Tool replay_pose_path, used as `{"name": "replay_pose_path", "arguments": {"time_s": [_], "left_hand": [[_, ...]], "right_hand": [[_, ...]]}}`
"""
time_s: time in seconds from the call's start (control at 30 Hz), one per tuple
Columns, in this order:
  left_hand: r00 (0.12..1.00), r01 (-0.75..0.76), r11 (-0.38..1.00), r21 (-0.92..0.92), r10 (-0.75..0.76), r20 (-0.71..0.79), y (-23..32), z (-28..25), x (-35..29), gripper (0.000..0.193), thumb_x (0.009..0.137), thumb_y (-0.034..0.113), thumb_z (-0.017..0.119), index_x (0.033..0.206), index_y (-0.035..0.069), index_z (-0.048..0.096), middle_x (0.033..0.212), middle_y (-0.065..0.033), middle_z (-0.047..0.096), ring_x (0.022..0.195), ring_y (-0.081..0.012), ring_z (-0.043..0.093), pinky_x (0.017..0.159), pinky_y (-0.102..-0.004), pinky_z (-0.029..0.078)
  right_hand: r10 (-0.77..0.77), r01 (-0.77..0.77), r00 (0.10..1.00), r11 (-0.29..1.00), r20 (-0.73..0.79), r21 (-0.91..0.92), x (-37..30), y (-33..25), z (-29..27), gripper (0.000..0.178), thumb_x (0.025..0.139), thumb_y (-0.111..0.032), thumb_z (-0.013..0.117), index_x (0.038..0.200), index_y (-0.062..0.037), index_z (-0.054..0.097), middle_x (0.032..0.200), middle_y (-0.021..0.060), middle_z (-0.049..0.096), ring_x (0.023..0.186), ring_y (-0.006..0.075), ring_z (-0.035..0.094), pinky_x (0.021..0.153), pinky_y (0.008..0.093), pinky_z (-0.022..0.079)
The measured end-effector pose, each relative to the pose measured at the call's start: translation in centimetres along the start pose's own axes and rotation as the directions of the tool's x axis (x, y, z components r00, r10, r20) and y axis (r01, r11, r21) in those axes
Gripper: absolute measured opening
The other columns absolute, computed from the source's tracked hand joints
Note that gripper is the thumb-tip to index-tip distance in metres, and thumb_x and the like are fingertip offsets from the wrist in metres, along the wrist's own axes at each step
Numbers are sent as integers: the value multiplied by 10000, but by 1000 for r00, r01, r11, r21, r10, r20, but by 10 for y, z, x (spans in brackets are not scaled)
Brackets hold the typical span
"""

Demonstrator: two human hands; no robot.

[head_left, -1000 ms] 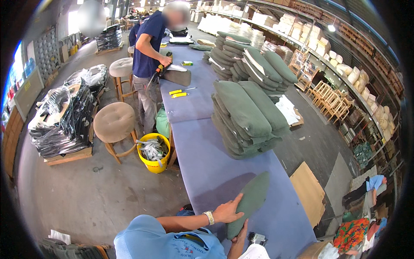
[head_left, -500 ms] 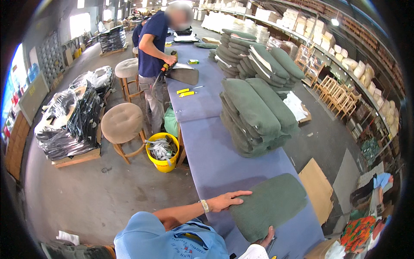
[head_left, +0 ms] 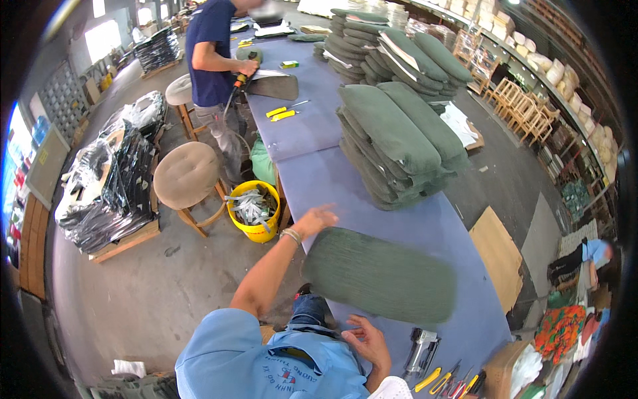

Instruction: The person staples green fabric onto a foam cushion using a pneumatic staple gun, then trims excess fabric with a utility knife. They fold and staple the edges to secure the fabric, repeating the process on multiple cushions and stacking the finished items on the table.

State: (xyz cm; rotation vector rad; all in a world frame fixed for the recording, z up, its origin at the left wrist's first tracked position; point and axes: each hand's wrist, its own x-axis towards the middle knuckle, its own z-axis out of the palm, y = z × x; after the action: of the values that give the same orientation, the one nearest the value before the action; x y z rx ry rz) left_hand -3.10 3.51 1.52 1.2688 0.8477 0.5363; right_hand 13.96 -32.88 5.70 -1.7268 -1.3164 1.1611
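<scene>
A dark green cushion [head_left: 380, 274] lies flat on the long blue-covered table [head_left: 332, 176] in front of me. My left hand [head_left: 315, 218] hovers open just past the cushion's far left corner, fingers spread, holding nothing. My right hand [head_left: 365, 340] rests open at the table's near edge, fingers close to the cushion's near side. A staple gun [head_left: 420, 348] and yellow-handled tools [head_left: 440, 380] lie to the right of that hand.
A tall stack of green cushions [head_left: 399, 143] sits further along the table, more stacks [head_left: 379, 43] behind. Another person [head_left: 216, 73] works at the far end with a tool. A yellow bucket [head_left: 254, 211], round stools [head_left: 187, 174] and a wrapped pallet [head_left: 109, 183] stand left.
The cushion went from tilted on edge to flat on the table. My left hand let go of it and lifted off toward the far left; my right hand moved off it.
</scene>
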Motion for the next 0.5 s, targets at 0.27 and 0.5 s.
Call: {"name": "replay_pose_path", "arguments": {"time_s": [0.27,0.5], "left_hand": [[960,151,905,397,-39,-276,-57,6,18,718,971,528,625,1488,43,514,1418,-257,592,1352,-381,545,1105,-460,456],[914,-167,540,825,398,-76,-89,49,8,695,869,394,761,1466,113,544,1430,-251,530,1299,-432,530,1066,-515,467]], "right_hand": [[209,-193,632,975,-747,109,5,90,-48,415,940,-171,734,1320,-42,629,1196,108,710,1055,208,663,908,352,523],[438,-539,441,827,-783,159,88,143,-95,750,944,-511,683,1452,16,519,1405,260,603,1324,372,572,1105,440,439]]}}
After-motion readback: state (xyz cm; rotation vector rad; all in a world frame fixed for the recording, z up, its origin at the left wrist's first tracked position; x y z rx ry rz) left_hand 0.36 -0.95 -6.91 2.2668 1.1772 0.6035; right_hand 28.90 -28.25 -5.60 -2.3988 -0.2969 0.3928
